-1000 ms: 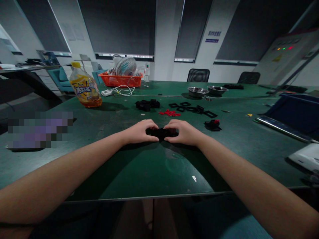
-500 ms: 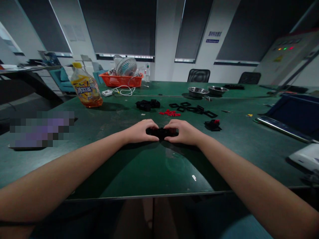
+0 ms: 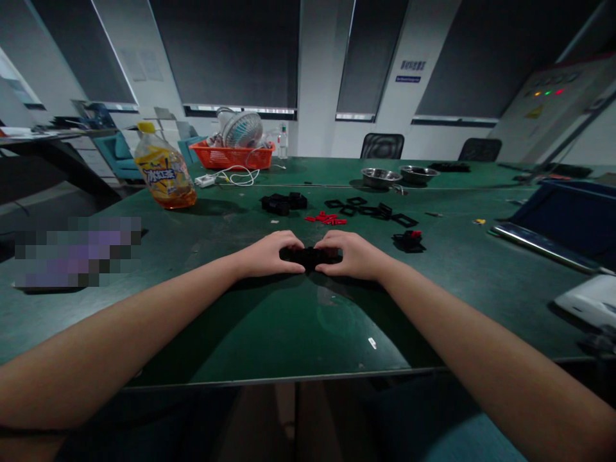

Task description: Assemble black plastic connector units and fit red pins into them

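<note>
Between my two hands is a small black plastic part [image 3: 310, 258], low over the green table [image 3: 283, 340]. My left hand [image 3: 271, 254] grips its left side, thumb near me and fingers on the far side. On the right side my right hand [image 3: 352, 255] holds it in the same way. The fingers hide much of the part, so its exact shape cannot be made out. Just beyond the hands lie several small red pieces [image 3: 327, 219]. Farther back are black frame-shaped pieces [image 3: 369, 210] and a cluster of black parts [image 3: 283, 203]. A black part with a red piece [image 3: 409, 241] sits right of my right hand.
A bottle with a yellow cap [image 3: 166, 172] stands at the left, near a blurred purple flat item [image 3: 86, 253]. Behind are an orange basket [image 3: 233, 157] with a fan, a white cable [image 3: 235, 176] and two metal bowls [image 3: 381, 178]. A white device [image 3: 590, 300] lies at the right edge.
Both hands keep the same hold on the black part. The whole view has shifted very slightly; nothing on the table has visibly moved.
</note>
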Demonstrator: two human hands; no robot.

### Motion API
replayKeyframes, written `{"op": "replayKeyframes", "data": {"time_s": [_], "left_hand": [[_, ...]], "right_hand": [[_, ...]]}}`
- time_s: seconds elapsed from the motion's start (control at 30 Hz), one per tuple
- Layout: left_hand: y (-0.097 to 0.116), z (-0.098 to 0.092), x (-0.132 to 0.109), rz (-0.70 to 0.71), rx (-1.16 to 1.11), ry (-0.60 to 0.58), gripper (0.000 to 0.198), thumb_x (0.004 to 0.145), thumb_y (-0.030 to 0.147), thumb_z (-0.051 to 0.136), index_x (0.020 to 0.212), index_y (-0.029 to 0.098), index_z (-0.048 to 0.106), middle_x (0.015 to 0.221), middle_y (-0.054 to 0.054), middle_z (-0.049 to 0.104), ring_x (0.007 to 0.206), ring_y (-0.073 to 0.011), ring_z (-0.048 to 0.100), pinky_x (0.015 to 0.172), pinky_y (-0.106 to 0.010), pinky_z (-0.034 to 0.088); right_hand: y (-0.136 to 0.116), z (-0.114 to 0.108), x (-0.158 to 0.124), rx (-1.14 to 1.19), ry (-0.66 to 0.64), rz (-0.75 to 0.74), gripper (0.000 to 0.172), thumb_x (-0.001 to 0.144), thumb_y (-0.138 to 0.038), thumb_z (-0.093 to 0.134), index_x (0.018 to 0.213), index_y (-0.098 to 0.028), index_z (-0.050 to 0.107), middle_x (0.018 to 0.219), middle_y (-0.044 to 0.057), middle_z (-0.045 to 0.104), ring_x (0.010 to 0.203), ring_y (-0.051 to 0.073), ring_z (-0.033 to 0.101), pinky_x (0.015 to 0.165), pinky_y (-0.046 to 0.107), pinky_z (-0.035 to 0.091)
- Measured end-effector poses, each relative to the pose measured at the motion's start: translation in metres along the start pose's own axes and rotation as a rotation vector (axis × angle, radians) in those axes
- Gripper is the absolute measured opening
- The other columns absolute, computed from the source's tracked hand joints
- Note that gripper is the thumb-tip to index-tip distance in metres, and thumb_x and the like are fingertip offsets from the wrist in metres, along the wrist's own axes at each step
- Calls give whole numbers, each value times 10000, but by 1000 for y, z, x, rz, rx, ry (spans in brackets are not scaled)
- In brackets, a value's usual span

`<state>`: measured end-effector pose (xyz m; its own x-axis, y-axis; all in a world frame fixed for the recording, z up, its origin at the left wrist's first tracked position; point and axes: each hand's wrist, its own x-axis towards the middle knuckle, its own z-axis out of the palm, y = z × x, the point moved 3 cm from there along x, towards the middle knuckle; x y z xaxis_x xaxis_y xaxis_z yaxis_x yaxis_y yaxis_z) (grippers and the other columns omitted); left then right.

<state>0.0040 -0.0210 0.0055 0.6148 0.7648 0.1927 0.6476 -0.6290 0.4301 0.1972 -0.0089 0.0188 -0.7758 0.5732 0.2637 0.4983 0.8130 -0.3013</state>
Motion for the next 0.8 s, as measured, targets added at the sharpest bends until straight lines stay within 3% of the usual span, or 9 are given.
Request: {"op": "replayKeyframes", "data": {"time_s": [0.8], "left_hand": [[1, -1, 0, 0, 2, -7, 447, 776, 471, 662, 1082, 147, 620, 1077, -104, 597, 1028, -254, 565, 933, -399, 442]], "right_hand": [[-1, -1, 0, -5, -5, 4, 330, 765, -331, 700, 1044, -155, 709, 954, 96, 658, 871, 212, 616, 792, 353, 491]]}}
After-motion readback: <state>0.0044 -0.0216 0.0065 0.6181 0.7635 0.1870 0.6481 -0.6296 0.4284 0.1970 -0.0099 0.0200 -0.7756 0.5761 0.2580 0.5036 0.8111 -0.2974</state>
